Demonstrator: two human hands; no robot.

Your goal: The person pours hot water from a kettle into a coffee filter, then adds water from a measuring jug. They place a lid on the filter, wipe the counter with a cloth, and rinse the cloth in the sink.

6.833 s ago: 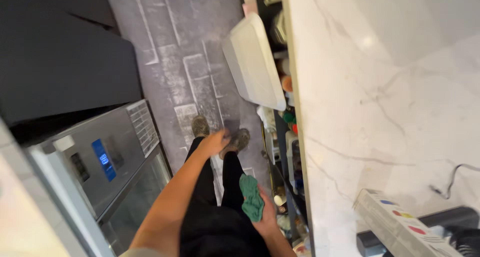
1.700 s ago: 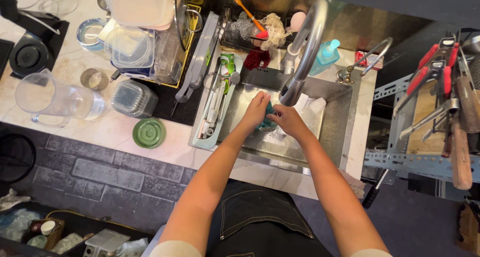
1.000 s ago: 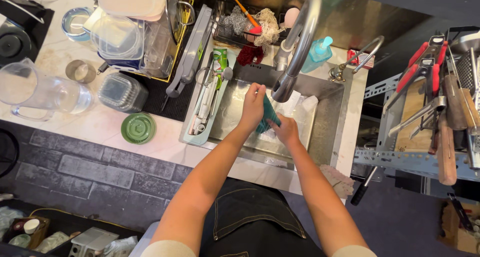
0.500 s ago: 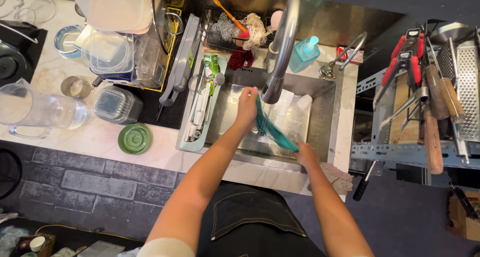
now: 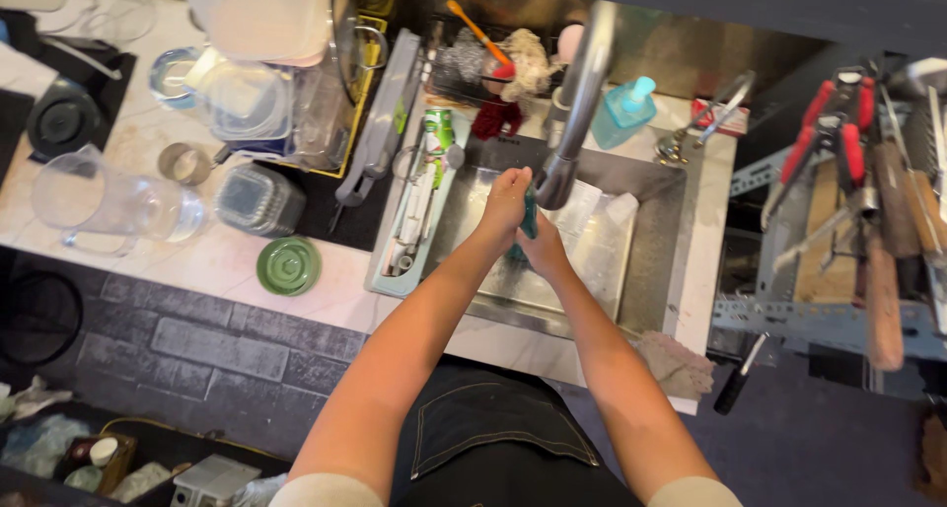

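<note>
1. Teal cloth [image 5: 529, 216] is squeezed between the left hand [image 5: 505, 199] and right hand [image 5: 542, 251], both closed on it over the steel sink [image 5: 659, 233], under the faucet [image 5: 577, 103]. Keeping it low over the basin would contain drips.
2. Marble counter [image 5: 212, 262] is crowded: green lid [image 5: 288, 265], glass pitcher [image 5: 109, 203]; tools hang at right.

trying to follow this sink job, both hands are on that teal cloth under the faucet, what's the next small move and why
Probably twist the hands in opposite directions to wring the teal cloth out. The left hand and right hand press it bunched between them, just below the faucet and over the steel sink, so any water would fall into the basin.
</note>
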